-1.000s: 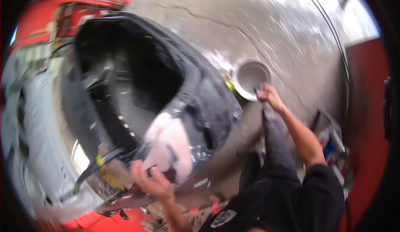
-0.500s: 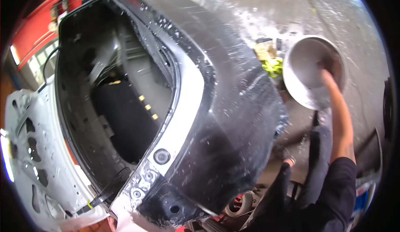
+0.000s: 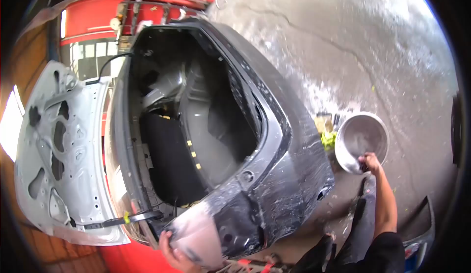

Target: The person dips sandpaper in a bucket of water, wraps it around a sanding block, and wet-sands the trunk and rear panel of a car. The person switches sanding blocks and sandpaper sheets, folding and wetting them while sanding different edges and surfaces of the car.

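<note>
A metal bucket stands on the floor at the right. My right hand is at its near rim, fingers closed round something dark that I cannot make out. At the lower left, my left hand rests with spread fingers on the pale corner panel of a dark car body. The rear opening of the car shows a dark interior with a black panel inside. White smears and wet-looking patches mark the bodywork.
The grey tailgate stands raised at the left, with red equipment behind. A yellow-green cloth lies by the bucket. My legs are at the lower right, near a dark curved part on the floor.
The view has shifted, so car and bucket appear smaller. My right hand has come from inside the bucket to its near rim. My left hand now shows more fully on the corner panel.
</note>
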`<state>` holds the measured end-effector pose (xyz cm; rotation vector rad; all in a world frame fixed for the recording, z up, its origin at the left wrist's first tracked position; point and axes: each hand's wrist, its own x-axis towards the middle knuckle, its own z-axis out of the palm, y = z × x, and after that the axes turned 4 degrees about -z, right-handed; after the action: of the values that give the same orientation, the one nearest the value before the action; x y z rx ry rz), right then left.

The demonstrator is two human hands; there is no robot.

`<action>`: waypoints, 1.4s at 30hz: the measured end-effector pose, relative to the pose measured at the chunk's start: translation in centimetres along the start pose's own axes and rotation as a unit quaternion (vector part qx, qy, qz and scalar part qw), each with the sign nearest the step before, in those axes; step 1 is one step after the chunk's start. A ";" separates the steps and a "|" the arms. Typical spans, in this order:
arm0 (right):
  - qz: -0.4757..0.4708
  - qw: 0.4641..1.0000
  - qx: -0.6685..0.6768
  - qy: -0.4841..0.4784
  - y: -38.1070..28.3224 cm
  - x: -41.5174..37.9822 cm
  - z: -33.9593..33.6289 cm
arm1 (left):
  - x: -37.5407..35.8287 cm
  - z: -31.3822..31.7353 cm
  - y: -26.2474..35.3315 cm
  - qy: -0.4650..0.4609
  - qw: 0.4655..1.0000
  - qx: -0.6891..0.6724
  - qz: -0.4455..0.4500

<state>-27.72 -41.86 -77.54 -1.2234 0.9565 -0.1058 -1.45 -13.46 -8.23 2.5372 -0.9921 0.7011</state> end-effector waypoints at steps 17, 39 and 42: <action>-0.406 0.899 0.026 0.165 -54.2 -22.3 5.0 | -0.5 -4.7 -1.7 -0.004 0.968 -0.231 0.100; -0.765 0.628 0.142 -0.018 -81.6 -49.4 69.3 | 18.0 -39.8 -29.1 0.200 0.884 -0.404 -0.124; -0.747 0.634 0.182 -0.083 -77.7 -47.1 69.2 | 21.5 -41.5 -29.3 0.179 0.909 -0.346 -0.146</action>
<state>20.82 5.29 14.49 -1.2927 -0.4868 -1.4071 19.31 14.73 34.36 1.7937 -0.5734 0.5634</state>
